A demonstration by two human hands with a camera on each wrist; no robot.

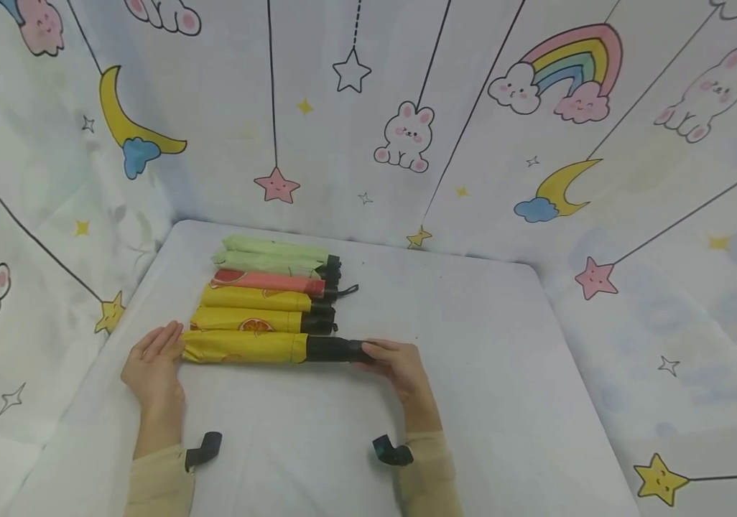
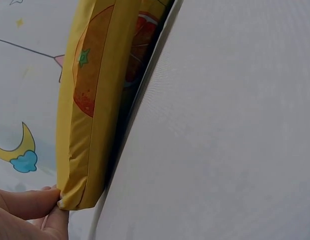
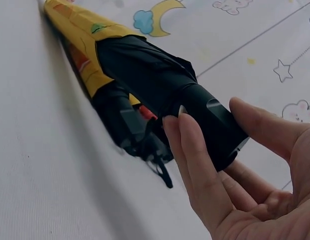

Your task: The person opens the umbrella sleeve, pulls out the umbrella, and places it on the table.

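A yellow folding umbrella (image 1: 246, 348) with an orange-fruit print lies level between the two hands, at the near side of a row of folded umbrellas. My left hand (image 1: 156, 362) is at its fabric end; in the left wrist view, thumb and finger (image 2: 32, 202) pinch the corner of the yellow cover. At the other end my right hand (image 1: 401, 366) grips the black handle (image 3: 210, 120), thumb on one side and fingers on the other. Just beyond it lie two more yellow umbrellas (image 1: 248, 319), their handles also to the right.
Further back in the row are a red umbrella (image 1: 265, 281) with a black wrist loop (image 1: 348, 290) and two pale green umbrellas (image 1: 271, 257). They lie on a white table (image 1: 472, 402). Behind and beside it hangs a cloth (image 1: 226, 129) printed with rabbits, stars and moons.
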